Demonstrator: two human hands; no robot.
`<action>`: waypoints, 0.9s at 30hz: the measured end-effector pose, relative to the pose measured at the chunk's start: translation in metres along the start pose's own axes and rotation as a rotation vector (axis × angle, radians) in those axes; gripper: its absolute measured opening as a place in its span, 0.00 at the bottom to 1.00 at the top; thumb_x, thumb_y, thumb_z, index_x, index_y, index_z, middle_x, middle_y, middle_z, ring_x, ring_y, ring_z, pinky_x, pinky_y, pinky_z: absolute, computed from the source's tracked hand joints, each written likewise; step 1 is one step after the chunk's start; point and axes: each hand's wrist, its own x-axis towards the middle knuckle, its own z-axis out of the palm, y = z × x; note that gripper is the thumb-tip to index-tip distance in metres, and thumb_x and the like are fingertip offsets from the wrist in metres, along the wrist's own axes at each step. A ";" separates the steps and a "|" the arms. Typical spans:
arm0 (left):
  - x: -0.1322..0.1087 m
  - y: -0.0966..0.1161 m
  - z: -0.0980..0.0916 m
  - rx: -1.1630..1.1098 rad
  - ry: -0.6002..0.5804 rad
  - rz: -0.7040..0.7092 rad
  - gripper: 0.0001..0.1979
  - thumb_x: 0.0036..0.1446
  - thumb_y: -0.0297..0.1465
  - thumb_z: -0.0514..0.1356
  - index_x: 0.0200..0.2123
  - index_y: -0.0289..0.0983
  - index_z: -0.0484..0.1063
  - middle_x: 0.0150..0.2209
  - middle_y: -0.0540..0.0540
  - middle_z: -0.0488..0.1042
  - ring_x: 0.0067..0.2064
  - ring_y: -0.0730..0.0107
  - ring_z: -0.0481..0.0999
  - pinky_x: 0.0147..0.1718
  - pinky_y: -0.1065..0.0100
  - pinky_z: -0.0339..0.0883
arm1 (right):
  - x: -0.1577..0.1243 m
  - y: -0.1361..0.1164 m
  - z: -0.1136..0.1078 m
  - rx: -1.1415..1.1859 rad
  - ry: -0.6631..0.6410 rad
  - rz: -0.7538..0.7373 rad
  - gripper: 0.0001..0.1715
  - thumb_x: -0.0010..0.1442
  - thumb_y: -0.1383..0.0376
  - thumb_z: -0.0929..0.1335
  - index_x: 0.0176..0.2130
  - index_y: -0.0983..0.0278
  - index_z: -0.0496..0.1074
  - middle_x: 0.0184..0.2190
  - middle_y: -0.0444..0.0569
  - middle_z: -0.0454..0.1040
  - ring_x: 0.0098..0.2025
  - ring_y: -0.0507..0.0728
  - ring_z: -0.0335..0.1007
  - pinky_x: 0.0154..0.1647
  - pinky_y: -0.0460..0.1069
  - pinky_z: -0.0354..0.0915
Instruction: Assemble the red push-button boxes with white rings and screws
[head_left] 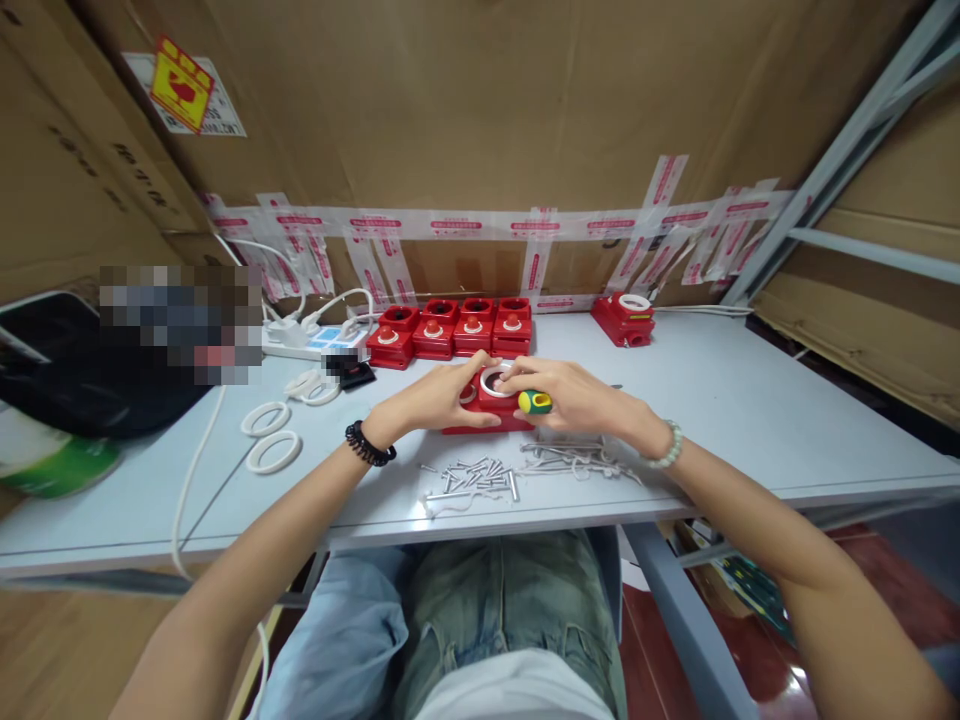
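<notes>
In front of me a red box-shaped housing [491, 412] rests on the table, a white ring [486, 383] around its round opening. My left hand [454, 392] grips the housing's left side, thumb along the front and fingers over the top. My right hand [559, 390] has its fingertips at the ring while a screwdriver [535, 402] with a yellow-green handle is tucked in its palm. Most of the screwdriver's shaft is hidden by the hand. Loose screws [480, 477] lie in front of the housing, and thin metal rods with white cords [581, 460] lie to their right.
Several red housings [472, 328] stand in a row at the back, with another red housing [625, 318] farther right. White rings [274, 452] lie at left near a power strip [315, 340] and a white cable [196, 460]. Cardboard [480, 120] walls the back; a metal frame [847, 150] rises at right.
</notes>
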 end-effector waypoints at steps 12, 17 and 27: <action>0.001 0.000 0.001 0.029 0.008 0.002 0.35 0.53 0.51 0.63 0.57 0.37 0.58 0.52 0.37 0.75 0.44 0.54 0.77 0.41 0.61 0.68 | -0.003 -0.007 0.001 0.090 0.037 0.070 0.25 0.56 0.70 0.68 0.54 0.62 0.72 0.54 0.54 0.72 0.50 0.60 0.73 0.51 0.54 0.67; 0.001 0.001 0.000 0.031 -0.022 -0.046 0.36 0.53 0.52 0.62 0.57 0.37 0.57 0.52 0.37 0.75 0.44 0.52 0.78 0.41 0.60 0.68 | -0.003 -0.003 0.005 0.143 0.137 0.045 0.22 0.58 0.68 0.68 0.52 0.62 0.74 0.54 0.54 0.72 0.54 0.60 0.71 0.55 0.55 0.66; 0.001 -0.001 -0.001 -0.049 -0.012 -0.037 0.40 0.50 0.54 0.65 0.59 0.39 0.57 0.57 0.37 0.72 0.51 0.50 0.77 0.47 0.58 0.69 | -0.004 0.016 0.005 0.197 0.109 0.270 0.43 0.51 0.50 0.75 0.60 0.66 0.69 0.55 0.58 0.75 0.55 0.66 0.73 0.57 0.61 0.66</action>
